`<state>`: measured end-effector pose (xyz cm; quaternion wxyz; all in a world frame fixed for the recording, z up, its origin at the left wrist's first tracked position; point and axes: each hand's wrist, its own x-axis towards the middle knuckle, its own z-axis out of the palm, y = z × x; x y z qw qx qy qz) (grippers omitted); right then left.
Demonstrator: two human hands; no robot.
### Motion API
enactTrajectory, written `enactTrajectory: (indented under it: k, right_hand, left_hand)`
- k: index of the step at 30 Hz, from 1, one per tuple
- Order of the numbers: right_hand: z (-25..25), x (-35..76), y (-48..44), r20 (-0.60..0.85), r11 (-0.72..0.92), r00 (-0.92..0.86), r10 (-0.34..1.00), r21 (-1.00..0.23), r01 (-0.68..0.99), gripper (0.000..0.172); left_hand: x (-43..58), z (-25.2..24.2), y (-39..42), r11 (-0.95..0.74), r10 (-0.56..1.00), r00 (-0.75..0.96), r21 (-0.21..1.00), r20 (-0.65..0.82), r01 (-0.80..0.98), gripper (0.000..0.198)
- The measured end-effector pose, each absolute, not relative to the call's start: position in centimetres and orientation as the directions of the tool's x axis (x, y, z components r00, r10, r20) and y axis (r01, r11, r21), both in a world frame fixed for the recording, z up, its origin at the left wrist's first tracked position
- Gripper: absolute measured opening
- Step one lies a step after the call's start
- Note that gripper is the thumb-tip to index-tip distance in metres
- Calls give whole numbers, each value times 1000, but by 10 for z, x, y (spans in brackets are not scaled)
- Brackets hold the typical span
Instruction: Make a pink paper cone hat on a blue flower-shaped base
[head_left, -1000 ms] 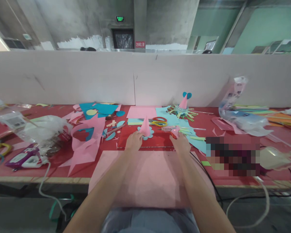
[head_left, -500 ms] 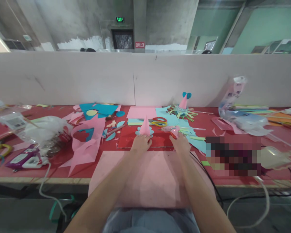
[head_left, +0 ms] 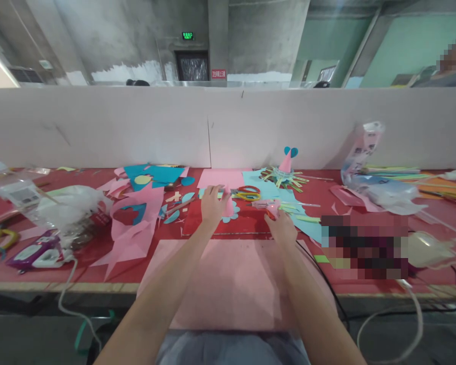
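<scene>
A pink paper cone (head_left: 228, 209) with a scalloped light blue base stands on a red board (head_left: 209, 225) in front of me. Its upper part is pinched by the fingers of my left hand (head_left: 213, 205), which comes at it from the left. My right hand (head_left: 283, 226) is closed round a small pink glue gun (head_left: 269, 204), whose nozzle points left toward the cone. Just behind lie scissors (head_left: 249, 193) with red and yellow handles. A finished-looking cone hat (head_left: 286, 163) with a blue heart-shaped top and fringed strips stands farther back.
Pink paper offcuts (head_left: 137, 228) and blue paper (head_left: 155, 175) lie on the left, near a purple glue gun (head_left: 38, 251) and a plastic bottle (head_left: 13, 187). Plastic packaging (head_left: 383, 187) lies on the right. A white partition (head_left: 137, 126) closes off the back; a person (head_left: 446, 71) is beyond it.
My left hand has moved from the cone's front base up to its upper part. The right hand still holds the glue gun in about the same place. A person has appeared at upper right.
</scene>
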<state>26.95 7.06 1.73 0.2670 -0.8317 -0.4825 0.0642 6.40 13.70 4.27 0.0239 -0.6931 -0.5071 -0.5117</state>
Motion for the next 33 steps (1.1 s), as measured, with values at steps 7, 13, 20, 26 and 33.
enactTrajectory:
  k: [7, 13, 20, 26, 33]
  right_hand:
    - [15, 270, 70, 166, -388, 533, 829, -516, 764, 51]
    - [16, 270, 70, 166, -389, 538, 826, -523, 759, 52]
    - [18, 269, 69, 152, -392, 545, 824, -542, 743, 51]
    - [19, 270, 68, 144, -399, 552, 821, -545, 737, 51]
    - [16, 272, 71, 141, -392, 548, 824, -555, 733, 50]
  left_hand:
    - [70, 58, 156, -414, 772, -107, 624, 626, 663, 16]
    - [55, 71, 160, -410, 789, -176, 717, 589, 564, 22]
    - [37, 74, 158, -552, 820, 144, 697, 554, 458, 19]
    - [26, 92, 152, -586, 801, 167, 695, 575, 416, 26]
    - [13, 117, 141, -609, 785, 223, 652, 578, 451, 25]
